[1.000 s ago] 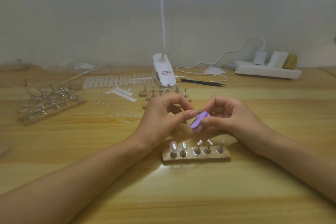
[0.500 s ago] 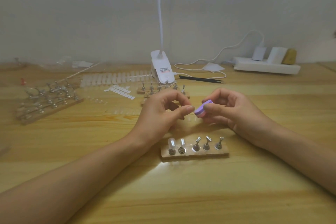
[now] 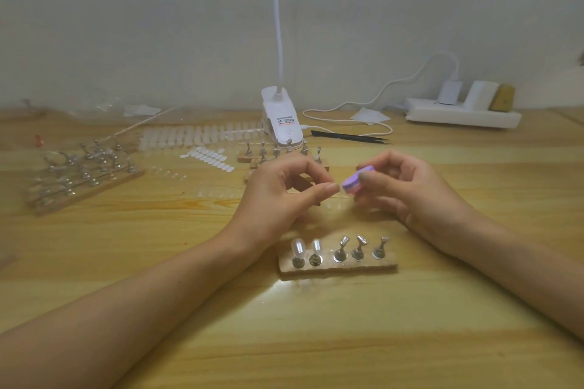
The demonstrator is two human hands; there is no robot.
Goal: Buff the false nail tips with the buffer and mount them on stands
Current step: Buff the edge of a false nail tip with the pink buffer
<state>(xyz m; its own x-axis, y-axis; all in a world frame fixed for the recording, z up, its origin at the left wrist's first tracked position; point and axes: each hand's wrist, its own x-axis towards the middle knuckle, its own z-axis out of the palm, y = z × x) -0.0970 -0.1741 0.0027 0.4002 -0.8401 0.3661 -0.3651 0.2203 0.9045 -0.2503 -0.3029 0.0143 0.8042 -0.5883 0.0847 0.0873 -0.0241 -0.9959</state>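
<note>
Right hand (image 3: 410,196) is gripping the purple buffer (image 3: 356,182), fingers curled round it and thumb lying across its near face, with the block poking out toward the other hand. Left hand (image 3: 281,199) is hovering just beside it, fingers curled in, thumb and forefinger tips pressing together in a tight pinch right at the buffer's end. Whatever is sitting in that pinch is too small and clear to make out, so can't tell if it is holding a tip. Both hands are hanging a little above the wooden table (image 3: 126,262). Just nearer the person than the hands, a wooden stand block (image 3: 338,267) is lying flat with five metal stands on it. The two stands on the left-hand side are carrying mounted nail tips (image 3: 297,248), and the three on the right-hand side are standing bare. Beyond the left hand, rows of loose tips (image 3: 202,136) are lying on the table. Further out to its left, more stand blocks (image 3: 82,177) are sitting in a cluster. Right behind the left hand, other small stands (image 3: 262,151) are showing, partly hidden by the fingers. A white lamp clip (image 3: 282,123) is standing beyond the left hand. Black tweezers (image 3: 350,137) are lying beyond the right hand. A power strip (image 3: 461,117) is sitting well past them to the right.
</note>
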